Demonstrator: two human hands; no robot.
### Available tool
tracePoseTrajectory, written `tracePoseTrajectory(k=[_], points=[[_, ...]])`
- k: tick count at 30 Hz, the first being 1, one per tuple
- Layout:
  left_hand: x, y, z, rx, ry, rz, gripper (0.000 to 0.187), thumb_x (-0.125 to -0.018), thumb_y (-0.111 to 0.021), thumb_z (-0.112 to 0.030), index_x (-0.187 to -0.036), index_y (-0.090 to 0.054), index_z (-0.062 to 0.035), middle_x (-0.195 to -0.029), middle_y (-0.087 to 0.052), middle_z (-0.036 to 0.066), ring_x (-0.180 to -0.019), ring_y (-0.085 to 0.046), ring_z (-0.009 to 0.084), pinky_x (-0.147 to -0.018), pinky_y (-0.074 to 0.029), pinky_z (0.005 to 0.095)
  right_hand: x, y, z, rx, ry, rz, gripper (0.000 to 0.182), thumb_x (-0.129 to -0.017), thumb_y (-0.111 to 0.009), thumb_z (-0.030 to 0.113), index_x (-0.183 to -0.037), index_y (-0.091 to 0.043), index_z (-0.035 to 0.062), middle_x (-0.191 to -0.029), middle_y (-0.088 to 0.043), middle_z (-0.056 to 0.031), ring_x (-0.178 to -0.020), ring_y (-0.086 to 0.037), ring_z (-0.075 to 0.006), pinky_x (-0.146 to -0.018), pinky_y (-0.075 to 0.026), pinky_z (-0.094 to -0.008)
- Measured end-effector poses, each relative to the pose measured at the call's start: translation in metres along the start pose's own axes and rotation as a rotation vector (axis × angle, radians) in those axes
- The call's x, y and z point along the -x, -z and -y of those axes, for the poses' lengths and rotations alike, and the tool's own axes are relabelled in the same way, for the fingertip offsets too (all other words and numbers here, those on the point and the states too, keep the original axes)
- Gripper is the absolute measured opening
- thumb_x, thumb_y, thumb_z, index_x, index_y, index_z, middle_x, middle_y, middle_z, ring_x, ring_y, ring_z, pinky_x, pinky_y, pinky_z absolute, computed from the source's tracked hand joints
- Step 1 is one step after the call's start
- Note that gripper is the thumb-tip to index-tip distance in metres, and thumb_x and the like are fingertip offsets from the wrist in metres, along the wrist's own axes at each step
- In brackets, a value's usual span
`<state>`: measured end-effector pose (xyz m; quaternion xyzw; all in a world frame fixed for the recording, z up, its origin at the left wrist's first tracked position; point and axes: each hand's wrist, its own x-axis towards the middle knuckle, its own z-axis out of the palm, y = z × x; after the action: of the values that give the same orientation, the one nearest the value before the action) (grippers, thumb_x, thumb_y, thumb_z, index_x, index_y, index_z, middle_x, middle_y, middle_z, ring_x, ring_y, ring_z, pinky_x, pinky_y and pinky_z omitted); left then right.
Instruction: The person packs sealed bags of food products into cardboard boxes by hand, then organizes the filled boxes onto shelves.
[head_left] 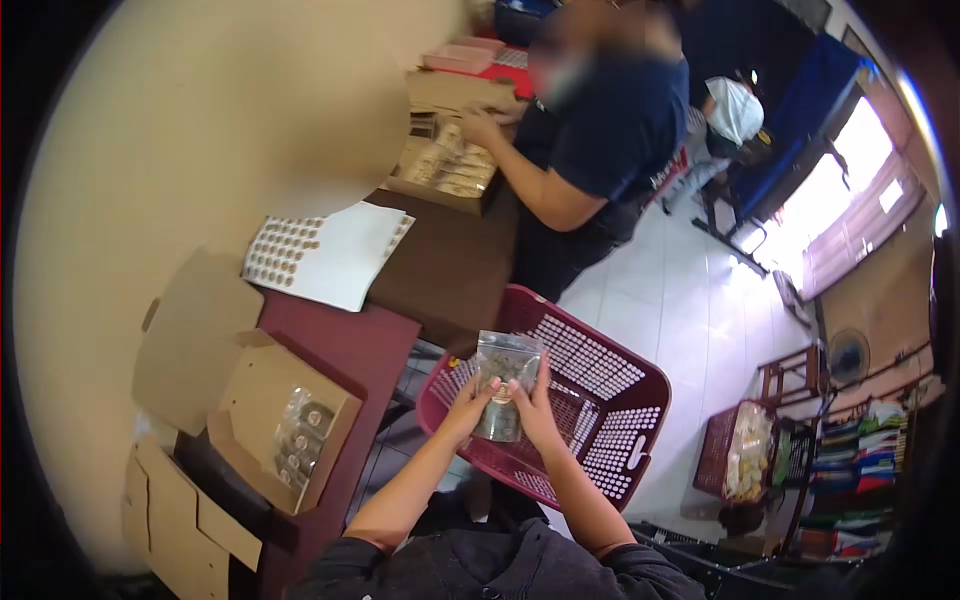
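Observation:
A clear zip-top pouch (510, 350) with dark contents and a small round label is held upright in front of me. My left hand (468, 408) is closed on its left side, and my right hand (536, 408) grips the right side. Both thumbs press on the front near the label. Below and behind the pouch stands a maroon plastic basket (640, 385) with perforated walls; the part of its inside that shows holds nothing I can make out. To the left, an open cardboard box (335, 440) contains several similar clear pouches (305, 430).
Sheets of round stickers (340, 262) lie on the table (385, 335). Flat cardboard pieces (185, 515) are at lower left. Across the table a co-worker (610, 130) reaches into a box of packed pouches (450, 165). Another filled basket (720, 450) is on the floor at right.

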<state>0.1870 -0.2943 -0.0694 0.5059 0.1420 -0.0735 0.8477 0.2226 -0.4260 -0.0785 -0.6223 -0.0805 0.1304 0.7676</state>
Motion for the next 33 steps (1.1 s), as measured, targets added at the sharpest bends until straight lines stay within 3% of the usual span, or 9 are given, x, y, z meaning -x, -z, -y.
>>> tracePoseTrajectory(k=[6,11,13,17,21,25,27,31,33], points=[[0.074,0.057,-0.052,-0.178,-0.293,-0.194,0.047,-0.085,-0.062,-0.028,-0.120,-0.043,-0.0021,-0.109,-0.055,0.007,-0.101,-0.051,0.0123,-0.088,-0.040,0.0272,0.023,-0.109,0.028,-0.020,-0.072,0.196,0.036,-0.095,-0.044,0.026,-0.120,-0.045,-0.0001,-0.112,-0.052,-0.0077,-0.105,-0.045,-0.0138,-0.093,-0.034,-0.0265],[0.135,0.085,-0.100,-0.092,-0.503,-0.334,0.051,-0.087,-0.059,-0.030,-0.124,-0.039,-0.0011,-0.110,-0.054,0.007,-0.101,-0.051,0.0128,-0.088,-0.040,0.0269,0.042,-0.176,0.040,-0.219,-0.158,0.332,0.038,-0.094,-0.046,0.027,-0.122,-0.045,0.0007,-0.112,-0.052,-0.0062,-0.104,-0.046,-0.0129,-0.093,-0.034,-0.0258],[0.158,0.099,-0.114,-0.014,-0.541,-0.326,0.055,-0.089,-0.055,-0.032,-0.129,-0.033,-0.0003,-0.115,-0.051,0.009,-0.104,-0.050,0.0148,-0.090,-0.039,0.0276,0.055,-0.203,0.046,-0.175,-0.022,0.415,0.039,-0.094,-0.047,0.027,-0.122,-0.044,0.0012,-0.114,-0.052,-0.0057,-0.106,-0.047,-0.0125,-0.093,-0.035,-0.0263],[0.197,0.126,-0.121,-0.379,-0.604,-0.400,0.061,-0.092,-0.047,-0.038,-0.135,-0.026,0.0009,-0.124,-0.046,0.013,-0.114,-0.043,0.0174,-0.096,-0.034,0.0295,0.070,-0.236,0.058,-0.124,-0.033,0.574,0.037,-0.093,-0.048,0.027,-0.121,-0.045,0.0025,-0.115,-0.053,-0.0047,-0.107,-0.048,-0.0122,-0.094,-0.035,-0.0270],[0.213,0.149,-0.121,0.105,-0.613,-0.390,0.058,-0.092,-0.048,-0.036,-0.133,-0.030,0.0015,-0.125,-0.046,0.014,-0.116,-0.043,0.0192,-0.098,-0.032,0.0303,0.073,-0.264,0.047,-0.230,-0.061,0.581,0.037,-0.094,-0.046,0.027,-0.122,-0.043,0.0026,-0.110,-0.055,-0.0045,-0.103,-0.050,-0.0125,-0.091,-0.037,-0.0261],[0.232,0.147,-0.126,-0.353,-0.652,-0.505,0.054,-0.095,-0.039,-0.037,-0.133,-0.030,0.0011,-0.127,-0.044,0.013,-0.118,-0.042,0.0201,-0.099,-0.031,0.0303,0.072,-0.285,0.052,-0.057,-0.010,0.728,0.038,-0.095,-0.043,0.030,-0.119,-0.046,0.0002,-0.109,-0.054,-0.0052,-0.101,-0.048,-0.0113,-0.090,-0.037,-0.0259],[0.231,0.153,-0.127,-0.340,-0.685,-0.574,0.052,-0.096,-0.036,-0.036,-0.132,-0.030,0.0010,-0.129,-0.042,0.013,-0.119,-0.040,0.0197,-0.100,-0.030,0.0297,0.066,-0.295,0.055,0.002,-0.036,0.759,0.037,-0.095,-0.044,0.029,-0.118,-0.047,-0.0002,-0.109,-0.054,-0.0059,-0.100,-0.049,-0.0115,-0.089,-0.038,-0.0262],[0.221,0.169,-0.130,-0.152,-0.682,-0.644,0.056,-0.097,-0.029,-0.041,-0.134,-0.028,0.0005,-0.131,-0.040,0.012,-0.120,-0.038,0.0191,-0.101,-0.029,0.0305,0.047,-0.310,0.049,-0.162,-0.147,0.686,0.038,-0.091,-0.052,0.024,-0.120,-0.046,0.0000,-0.111,-0.054,-0.0080,-0.101,-0.051,-0.0125,-0.088,-0.040,-0.0270],[0.217,0.175,-0.128,0.023,-0.752,-0.585,0.058,-0.097,-0.025,-0.044,-0.135,-0.027,0.0002,-0.130,-0.041,0.012,-0.120,-0.039,0.0183,-0.101,-0.029,0.0311,0.038,-0.312,0.060,0.018,-0.209,0.887,0.041,-0.091,-0.052,0.026,-0.121,-0.044,-0.0001,-0.112,-0.054,-0.0080,-0.102,-0.051,-0.0129,-0.088,-0.040,-0.0270]])
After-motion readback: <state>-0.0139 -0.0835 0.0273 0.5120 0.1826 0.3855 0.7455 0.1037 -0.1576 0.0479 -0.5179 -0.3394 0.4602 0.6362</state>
